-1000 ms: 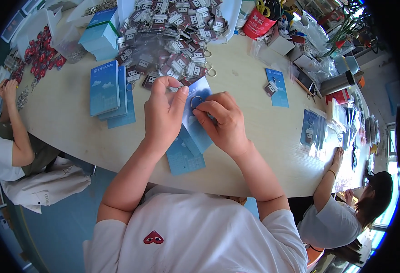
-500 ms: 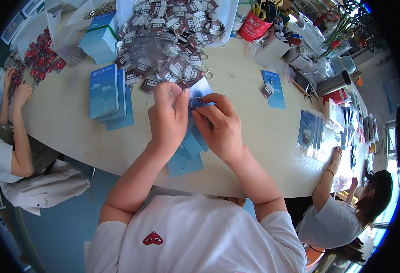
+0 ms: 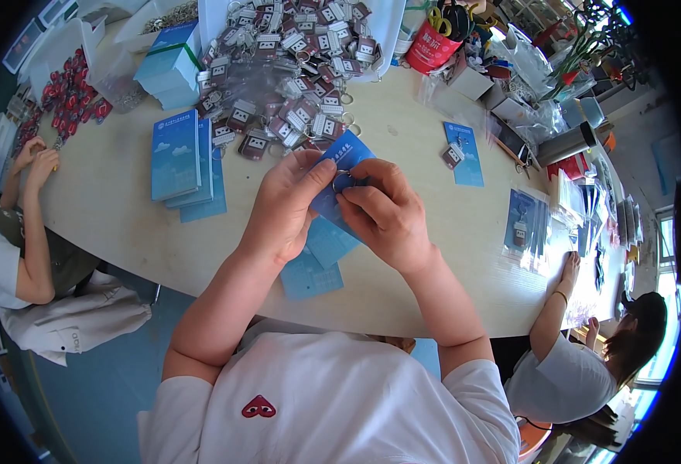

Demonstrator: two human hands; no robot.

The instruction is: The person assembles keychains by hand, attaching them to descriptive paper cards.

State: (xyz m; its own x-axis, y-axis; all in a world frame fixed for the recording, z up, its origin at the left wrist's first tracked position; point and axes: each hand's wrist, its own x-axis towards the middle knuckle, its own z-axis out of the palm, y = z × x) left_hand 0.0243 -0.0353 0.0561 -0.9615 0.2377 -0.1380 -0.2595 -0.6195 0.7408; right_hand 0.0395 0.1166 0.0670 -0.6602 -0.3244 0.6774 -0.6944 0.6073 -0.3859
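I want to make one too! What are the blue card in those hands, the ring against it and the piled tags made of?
Card: probably stiff paper, smooth and printed; it looks thin, with straight edges.
Ring: likely shiny metal, since it looks thin and silvery.
Tags: maybe hard, glossy plastic; their borders look clear, but I can't be sure.

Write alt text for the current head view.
A person's left hand holds a blue card above a pale table while the right hand is at a metal ring against it. Beyond lies a heap of brown-and-white keychains, with stacked blue cards at left; a co-worker is on each side.
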